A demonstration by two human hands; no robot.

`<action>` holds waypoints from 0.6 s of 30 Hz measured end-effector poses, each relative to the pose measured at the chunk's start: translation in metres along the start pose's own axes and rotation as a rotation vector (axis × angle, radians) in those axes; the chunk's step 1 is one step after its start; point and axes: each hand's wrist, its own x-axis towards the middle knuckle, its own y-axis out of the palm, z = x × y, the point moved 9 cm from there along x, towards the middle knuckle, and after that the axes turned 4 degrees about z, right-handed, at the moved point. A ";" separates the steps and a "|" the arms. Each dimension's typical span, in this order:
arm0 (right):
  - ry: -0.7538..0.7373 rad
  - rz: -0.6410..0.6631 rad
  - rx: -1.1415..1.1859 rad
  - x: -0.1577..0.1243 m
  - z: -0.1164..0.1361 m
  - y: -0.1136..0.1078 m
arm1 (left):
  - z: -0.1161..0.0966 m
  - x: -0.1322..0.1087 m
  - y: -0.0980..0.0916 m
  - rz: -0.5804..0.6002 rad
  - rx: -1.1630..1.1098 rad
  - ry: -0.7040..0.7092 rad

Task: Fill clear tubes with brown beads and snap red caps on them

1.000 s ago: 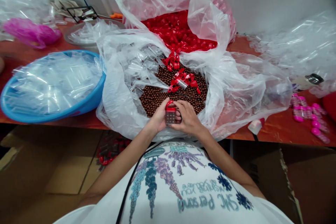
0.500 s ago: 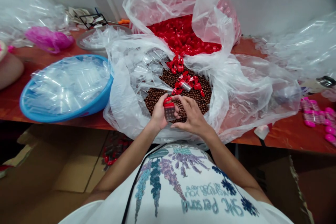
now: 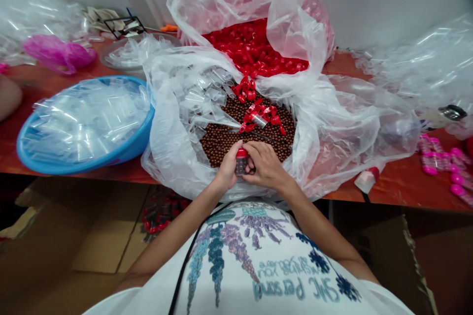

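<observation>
My left hand point(image 3: 226, 170) and my right hand point(image 3: 263, 165) are closed together around a small clear vial point(image 3: 241, 163) filled with brown beads and topped by a red cap. They hover at the near edge of a pile of brown beads point(image 3: 236, 133) lying in an open clear plastic bag point(image 3: 173, 123). A few loose red caps point(image 3: 260, 115) and an empty clear vial lie on the beads. Behind them a second bag holds a heap of red caps point(image 3: 254, 49).
A blue basin point(image 3: 121, 150) lined with clear plastic stands at the left on the red-brown table point(image 3: 399, 187). Pink-capped vials point(image 3: 443, 170) lie at the right edge. A pink bag point(image 3: 59, 54) and a metal tray sit at the back left. Cardboard boxes are under the table.
My right hand has closed back onto the vial beside my left hand, and both hands have lowered slightly toward the bag's near edge. The view shifted a little.
</observation>
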 end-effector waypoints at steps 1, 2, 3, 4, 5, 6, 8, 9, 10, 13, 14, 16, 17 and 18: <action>-0.009 -0.002 -0.003 0.000 0.000 0.001 | 0.001 0.000 0.000 -0.007 -0.008 -0.005; -0.017 -0.005 -0.007 0.000 0.000 0.002 | 0.002 0.000 0.000 -0.012 -0.014 -0.011; -0.023 -0.006 -0.011 -0.001 -0.001 0.003 | 0.004 0.000 0.000 -0.018 -0.015 -0.016; -0.028 -0.004 -0.017 -0.001 -0.002 0.005 | 0.005 -0.001 -0.001 -0.027 -0.014 -0.019; -0.033 0.000 -0.024 -0.001 -0.003 0.007 | 0.006 -0.001 -0.002 -0.039 -0.011 -0.017; -0.039 0.004 -0.029 -0.002 -0.003 0.009 | 0.007 -0.001 -0.004 -0.051 -0.005 -0.005; -0.053 0.006 -0.035 -0.004 -0.003 0.012 | 0.008 -0.003 -0.007 -0.071 0.010 0.039; -0.060 0.001 -0.037 -0.005 -0.003 0.013 | 0.008 -0.003 -0.008 -0.082 0.020 0.063; -0.066 -0.004 -0.039 -0.006 -0.002 0.013 | 0.009 -0.004 -0.009 -0.090 0.030 0.084; -0.072 -0.010 -0.042 -0.010 -0.003 0.015 | 0.010 -0.006 -0.011 -0.112 0.055 0.137; -0.065 -0.010 -0.038 -0.011 -0.004 0.015 | 0.010 -0.005 -0.011 -0.113 0.059 0.150; -0.035 -0.010 -0.021 -0.013 -0.008 0.015 | 0.011 -0.002 -0.010 -0.103 0.052 0.141; -0.010 -0.015 -0.012 -0.014 -0.011 0.015 | 0.012 0.000 -0.009 -0.093 0.042 0.119; 0.019 -0.023 -0.006 -0.014 -0.014 0.014 | 0.012 0.003 -0.008 -0.082 0.029 0.092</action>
